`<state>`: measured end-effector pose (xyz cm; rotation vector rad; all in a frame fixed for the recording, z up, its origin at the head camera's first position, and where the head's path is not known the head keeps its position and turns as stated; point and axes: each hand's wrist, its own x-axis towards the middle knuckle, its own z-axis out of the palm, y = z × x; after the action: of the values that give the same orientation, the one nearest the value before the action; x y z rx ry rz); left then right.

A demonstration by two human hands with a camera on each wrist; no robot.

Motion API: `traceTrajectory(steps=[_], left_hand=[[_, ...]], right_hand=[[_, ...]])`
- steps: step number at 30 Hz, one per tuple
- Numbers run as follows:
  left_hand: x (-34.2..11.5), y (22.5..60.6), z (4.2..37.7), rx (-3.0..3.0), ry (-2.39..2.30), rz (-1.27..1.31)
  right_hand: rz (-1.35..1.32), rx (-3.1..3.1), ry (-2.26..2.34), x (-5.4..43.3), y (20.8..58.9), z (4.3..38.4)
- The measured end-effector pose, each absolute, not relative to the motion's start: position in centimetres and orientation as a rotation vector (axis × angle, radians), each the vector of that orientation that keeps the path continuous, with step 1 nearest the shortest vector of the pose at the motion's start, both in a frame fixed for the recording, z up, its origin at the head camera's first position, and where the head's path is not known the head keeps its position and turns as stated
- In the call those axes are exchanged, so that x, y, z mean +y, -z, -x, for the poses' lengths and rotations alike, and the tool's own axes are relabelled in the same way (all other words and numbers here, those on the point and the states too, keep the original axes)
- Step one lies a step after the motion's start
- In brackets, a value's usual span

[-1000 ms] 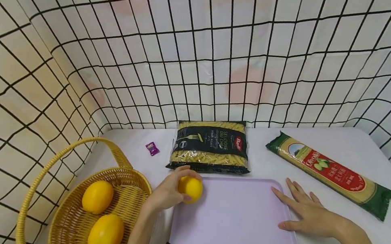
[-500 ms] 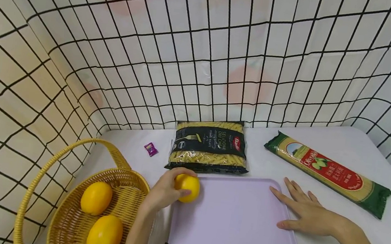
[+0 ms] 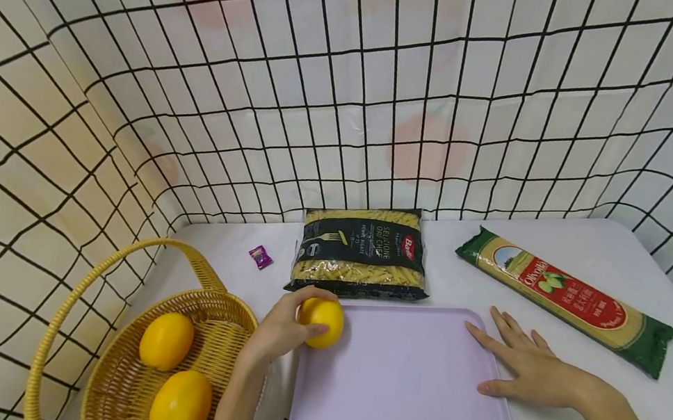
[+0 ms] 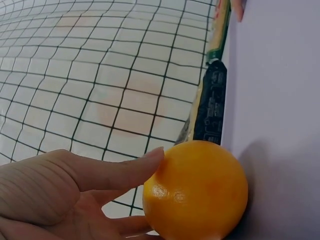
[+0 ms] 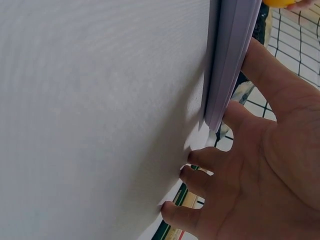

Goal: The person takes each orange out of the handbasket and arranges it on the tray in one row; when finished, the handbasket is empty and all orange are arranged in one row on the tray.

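Note:
My left hand (image 3: 282, 329) grips a smooth yellow lemon (image 3: 325, 322), with thumb and fingers curled round its left side. The lemon is over the far left corner of a pale purple tray (image 3: 409, 387); in the left wrist view the lemon (image 4: 197, 192) looks round, close to the tray's surface. My right hand (image 3: 534, 371) lies with fingers spread at the tray's right edge. In the right wrist view, the thumb and index finger of the right hand (image 5: 260, 150) touch the tray's rim (image 5: 230, 65), while the other fingertips rest on the white table.
A wicker basket (image 3: 245, 307) with a tall handle stands at the left, with two lemons (image 3: 181, 405) inside. Behind the tray lie a penne bag (image 3: 363, 252) and a small purple candy packet (image 3: 261, 257). A spaghetti pack (image 3: 571, 298) lies at right. Black netting (image 3: 352, 86) encloses the table.
The left hand has shifted very slightly to the left with the lemon, its thumb now further across the fruit. The right hand and the tray stay in place.

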<state>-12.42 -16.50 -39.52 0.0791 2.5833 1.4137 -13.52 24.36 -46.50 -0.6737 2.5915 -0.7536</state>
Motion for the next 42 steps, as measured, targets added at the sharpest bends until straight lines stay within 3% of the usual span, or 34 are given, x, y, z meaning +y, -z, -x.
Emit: traceTrajectory(steps=[33, 42], left_hand=[[-16.6, 39.5, 12.5, 2.592, -1.422, -0.086], [-18.6, 37.0, 11.1, 2.637, -1.463, -0.071]], right_hand=[[0.675, 2.592, 0.754, 24.4, 46.6, 13.5], [0.699, 2.587, 0.787, 24.5, 46.9, 13.6]])
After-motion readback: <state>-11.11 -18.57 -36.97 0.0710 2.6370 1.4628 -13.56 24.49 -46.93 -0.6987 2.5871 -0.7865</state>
